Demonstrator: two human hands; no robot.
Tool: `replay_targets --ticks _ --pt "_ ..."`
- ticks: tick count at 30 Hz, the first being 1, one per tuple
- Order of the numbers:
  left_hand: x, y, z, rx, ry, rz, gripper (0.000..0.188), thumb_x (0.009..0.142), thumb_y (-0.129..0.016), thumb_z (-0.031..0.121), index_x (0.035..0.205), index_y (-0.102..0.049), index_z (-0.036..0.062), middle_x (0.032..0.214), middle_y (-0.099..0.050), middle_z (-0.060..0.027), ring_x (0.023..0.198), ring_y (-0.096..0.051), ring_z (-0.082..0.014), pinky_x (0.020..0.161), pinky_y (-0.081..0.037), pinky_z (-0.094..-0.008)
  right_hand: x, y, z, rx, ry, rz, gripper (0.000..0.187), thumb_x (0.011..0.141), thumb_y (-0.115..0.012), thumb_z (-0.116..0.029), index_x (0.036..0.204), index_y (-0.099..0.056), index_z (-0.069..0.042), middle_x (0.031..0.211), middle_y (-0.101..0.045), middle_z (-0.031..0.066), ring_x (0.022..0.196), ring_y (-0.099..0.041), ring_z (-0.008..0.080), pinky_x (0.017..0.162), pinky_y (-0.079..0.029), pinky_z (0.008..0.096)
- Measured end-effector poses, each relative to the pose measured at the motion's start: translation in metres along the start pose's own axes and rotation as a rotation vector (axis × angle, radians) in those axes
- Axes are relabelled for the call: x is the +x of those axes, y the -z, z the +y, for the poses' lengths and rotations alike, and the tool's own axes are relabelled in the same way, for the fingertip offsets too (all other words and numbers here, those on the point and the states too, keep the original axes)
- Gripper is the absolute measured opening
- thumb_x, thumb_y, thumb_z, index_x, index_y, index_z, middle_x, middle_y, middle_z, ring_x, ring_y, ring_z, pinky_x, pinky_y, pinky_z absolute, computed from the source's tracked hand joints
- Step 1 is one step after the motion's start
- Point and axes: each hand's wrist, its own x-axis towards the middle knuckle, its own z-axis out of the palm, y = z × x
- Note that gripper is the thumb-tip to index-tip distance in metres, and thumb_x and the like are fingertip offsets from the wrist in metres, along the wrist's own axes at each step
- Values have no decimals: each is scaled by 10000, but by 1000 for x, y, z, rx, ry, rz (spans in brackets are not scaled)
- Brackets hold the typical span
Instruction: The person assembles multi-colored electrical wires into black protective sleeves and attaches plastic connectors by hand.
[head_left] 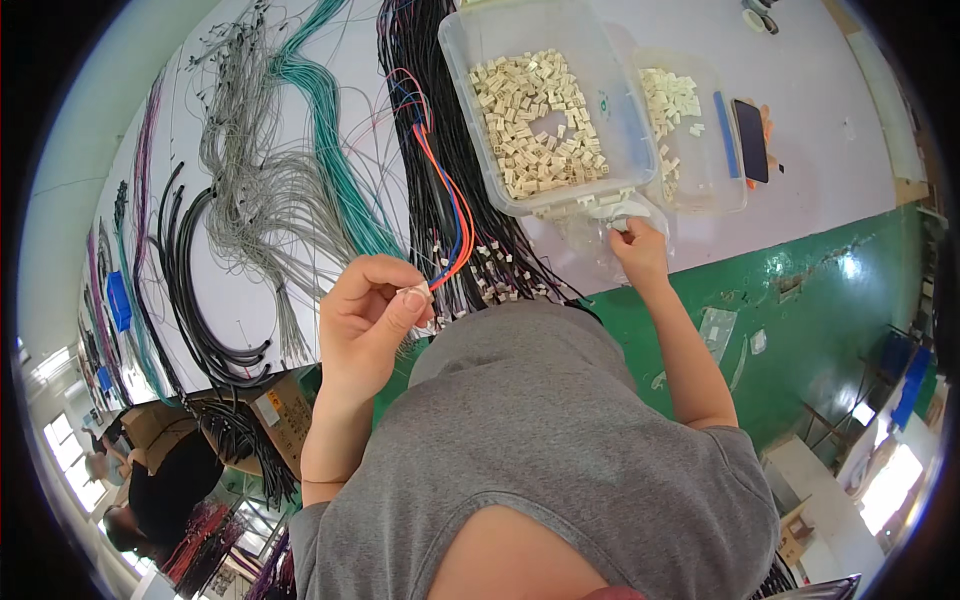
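Note:
My left hand (362, 318) is closed in a pinch at the table's near edge. Its thumb and finger grip the end of a bundle of red, orange and blue wires (462, 225), where a small white connector partly shows. The wires curve up and away over a pile of black cables. My right hand (642, 252) is closed at a clear plastic bag (590, 238) by the table edge, under the bin's near corner. Something whitish shows at its fingertips, too small to name. A clear bin (625, 125) of white connector housings (535, 120) stands between and beyond my hands.
A shallower clear tray (718, 195) holds more housings on the right, with a dark phone (750, 142) beside it. Teal wires (325, 100), grey wires (240, 150) and thick black cables (185, 290) cover the left. Another person (165, 495) is at lower left, near cardboard boxes (285, 415).

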Motion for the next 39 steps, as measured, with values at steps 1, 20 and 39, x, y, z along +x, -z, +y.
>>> replay_targets --ticks 1,20,39 --pt "-1 -1 0 -20 9 -2 94 781 -531 29 857 -488 -7 761 -518 -47 656 -495 -87 587 -413 -203 -1 0 2 0 0 0 147 673 -579 -119 712 -551 19 619 -575 137 548 -561 208 523 -427 292" --pt "-5 -1 -4 132 4 -43 87 797 -490 33 860 -525 -16 787 -467 -21 661 -433 -61 584 -343 -179 -1 -2 20 289 -216 -2 154 673 -586 -107 658 -527 34 591 -560 113 517 -542 120 482 -435 263" --pt "23 -45 -2 370 -145 -201 114 784 -494 43 878 -524 -13 793 -473 -94 712 -524 -141 569 -451 -240 -28 58 -185 662 -35 -545 76 706 -539 -59 726 -553 13 601 -559 68 498 -518 97 442 -402 223"
